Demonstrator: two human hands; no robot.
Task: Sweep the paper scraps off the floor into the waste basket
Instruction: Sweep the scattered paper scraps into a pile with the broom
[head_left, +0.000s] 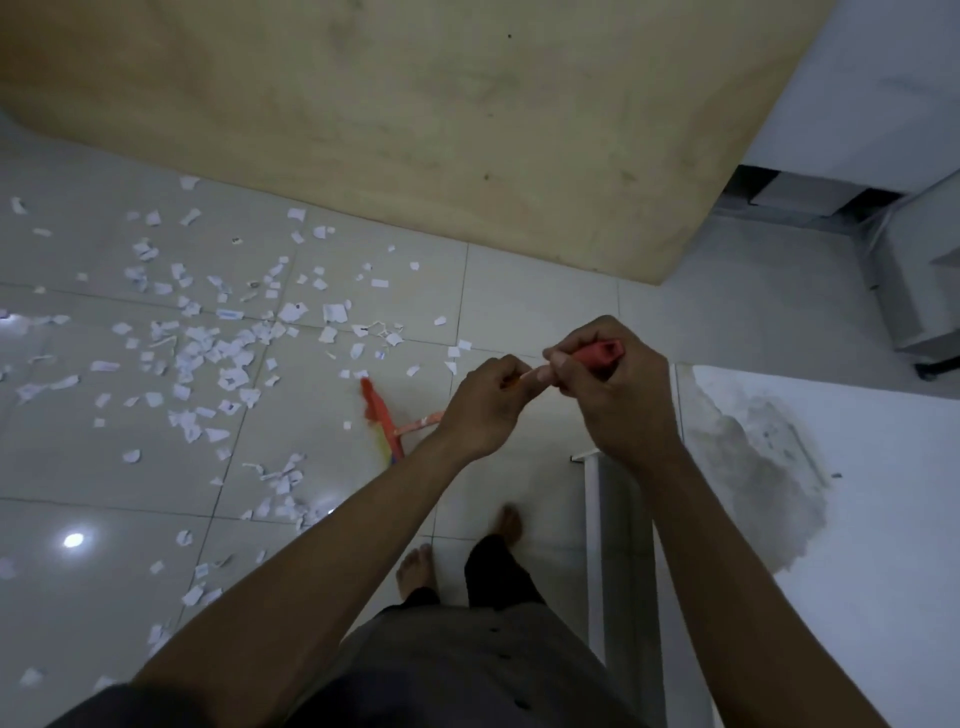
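Observation:
Several white paper scraps (208, 353) lie scattered over the pale tiled floor on the left. A broom with a red head and coloured bristles (382, 423) stands on the floor at the right edge of the scraps. Its orange handle rises toward me. My left hand (480, 410) grips the handle lower down. My right hand (610, 392) grips the red top end of the handle (602, 353), just above the left hand. No waste basket is in view.
A beige wall (415, 130) runs across the top. A white table (831, 519) with a dusty grey patch stands at the right, its leg (595, 545) beside my bare feet (415, 566). White cabinets stand at the far right.

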